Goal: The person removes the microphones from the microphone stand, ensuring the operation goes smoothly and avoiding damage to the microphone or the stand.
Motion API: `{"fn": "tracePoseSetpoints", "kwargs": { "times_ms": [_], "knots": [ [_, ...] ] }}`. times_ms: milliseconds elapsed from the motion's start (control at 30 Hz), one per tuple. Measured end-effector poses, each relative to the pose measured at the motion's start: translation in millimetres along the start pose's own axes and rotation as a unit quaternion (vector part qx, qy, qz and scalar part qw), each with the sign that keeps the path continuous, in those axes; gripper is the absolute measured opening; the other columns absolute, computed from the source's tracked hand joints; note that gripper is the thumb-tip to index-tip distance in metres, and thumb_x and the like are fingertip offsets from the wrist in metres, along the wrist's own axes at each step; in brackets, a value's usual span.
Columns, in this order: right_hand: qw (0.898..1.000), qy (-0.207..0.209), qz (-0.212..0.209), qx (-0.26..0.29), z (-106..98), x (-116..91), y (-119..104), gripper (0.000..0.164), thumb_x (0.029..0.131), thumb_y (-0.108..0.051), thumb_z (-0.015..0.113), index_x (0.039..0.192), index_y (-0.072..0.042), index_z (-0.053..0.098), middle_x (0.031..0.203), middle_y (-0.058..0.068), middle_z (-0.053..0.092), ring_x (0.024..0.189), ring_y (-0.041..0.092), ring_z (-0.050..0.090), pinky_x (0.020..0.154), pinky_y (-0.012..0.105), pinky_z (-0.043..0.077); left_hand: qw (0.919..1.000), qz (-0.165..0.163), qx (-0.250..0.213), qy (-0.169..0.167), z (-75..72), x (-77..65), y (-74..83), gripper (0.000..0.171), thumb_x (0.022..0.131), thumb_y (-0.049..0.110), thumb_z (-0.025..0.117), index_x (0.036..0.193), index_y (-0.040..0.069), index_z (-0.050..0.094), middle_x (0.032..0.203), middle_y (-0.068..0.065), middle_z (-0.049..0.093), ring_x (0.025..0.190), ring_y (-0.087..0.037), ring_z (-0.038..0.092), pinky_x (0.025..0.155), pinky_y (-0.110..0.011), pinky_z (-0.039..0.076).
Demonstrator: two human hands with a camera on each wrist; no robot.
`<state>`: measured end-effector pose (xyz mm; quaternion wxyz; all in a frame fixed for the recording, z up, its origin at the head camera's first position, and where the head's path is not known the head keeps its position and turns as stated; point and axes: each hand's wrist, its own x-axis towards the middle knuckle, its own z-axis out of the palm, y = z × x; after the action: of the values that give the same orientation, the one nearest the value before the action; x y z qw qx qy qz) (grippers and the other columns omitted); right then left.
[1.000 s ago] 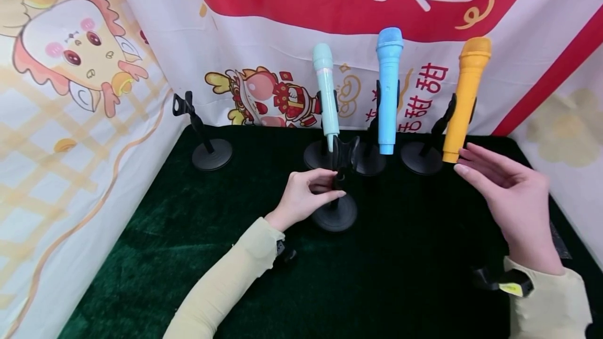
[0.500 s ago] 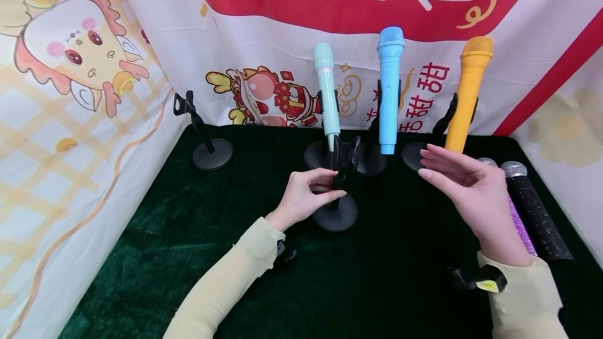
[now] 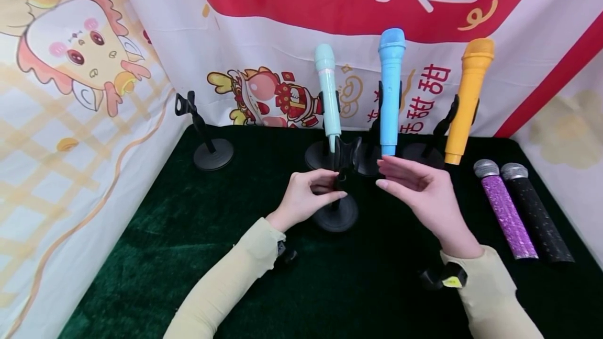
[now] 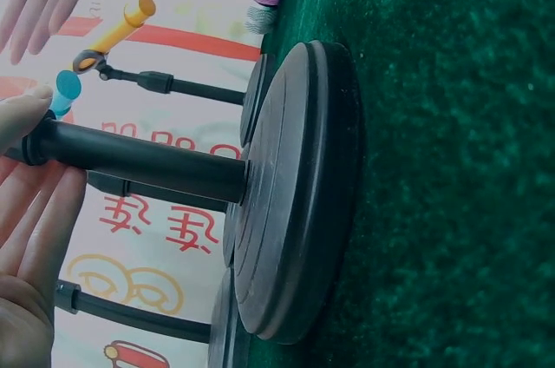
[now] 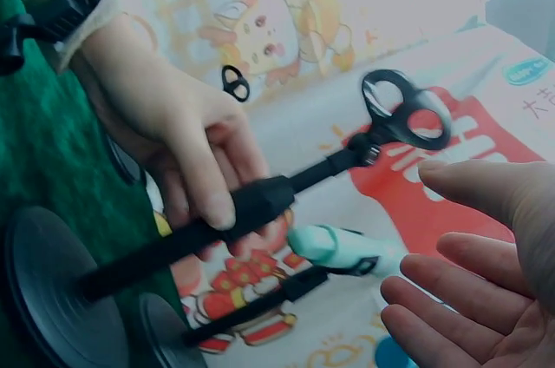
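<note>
In the head view my left hand (image 3: 306,198) pinches the pole of a black microphone stand (image 3: 335,216) at the table's middle. The left wrist view shows its round base (image 4: 299,194) on the green cloth. At the top, its clip (image 5: 408,112) holds nothing, as the right wrist view shows. My right hand (image 3: 424,198) hovers to the right of this stand, fingers extended and holding nothing. Behind it is a blue microphone (image 3: 390,93) in a stand. A mint-green microphone (image 3: 327,88) and an orange microphone (image 3: 469,98) also sit in stands.
Another black stand (image 3: 213,154) with nothing in its clip stands at the back left. A purple glitter microphone (image 3: 509,216) and a black one (image 3: 537,216) lie side by side on the right. Printed cloth walls (image 3: 264,30) enclose the back and sides.
My right hand has moved left, from beside the orange microphone to near the blue one, uncovering the purple and black microphones. The left hand keeps its grip on the stand.
</note>
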<state>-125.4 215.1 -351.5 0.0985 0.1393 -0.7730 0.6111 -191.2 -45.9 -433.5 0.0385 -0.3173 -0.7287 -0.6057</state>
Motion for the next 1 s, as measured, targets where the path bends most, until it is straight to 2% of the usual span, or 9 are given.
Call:
{"fn": "tracePoseSetpoints", "kwargs": {
  "times_ms": [367,1000],
  "knots": [
    [0.999,-0.024,0.002,0.037,22,4,5,0.044,0.090,-0.011,0.080,0.133,-0.013,0.069,0.129,0.007,0.069,0.118,0.023,0.066,0.093,0.033,0.055,1.0000,0.004,-0.008,-0.004,0.4,0.6,-2.0,0.032,0.089,0.017,0.082,0.120,0.012,0.073,0.112,0.004,0.074,0.094,-0.013,0.073,0.080,-0.032,0.061],
    [0.998,-0.022,-0.007,0.053,43,28,-1,0.042,0.090,-0.003,0.078,0.131,-0.001,0.067,0.119,0.013,0.072,0.106,0.022,0.071,0.089,0.032,0.057,0.9998,-0.004,-0.020,-0.002,-0.8,0.4,-1.4,0.031,0.089,0.017,0.082,0.119,0.013,0.074,0.111,0.004,0.074,0.094,-0.015,0.073,0.081,-0.033,0.061]
  ]
}}
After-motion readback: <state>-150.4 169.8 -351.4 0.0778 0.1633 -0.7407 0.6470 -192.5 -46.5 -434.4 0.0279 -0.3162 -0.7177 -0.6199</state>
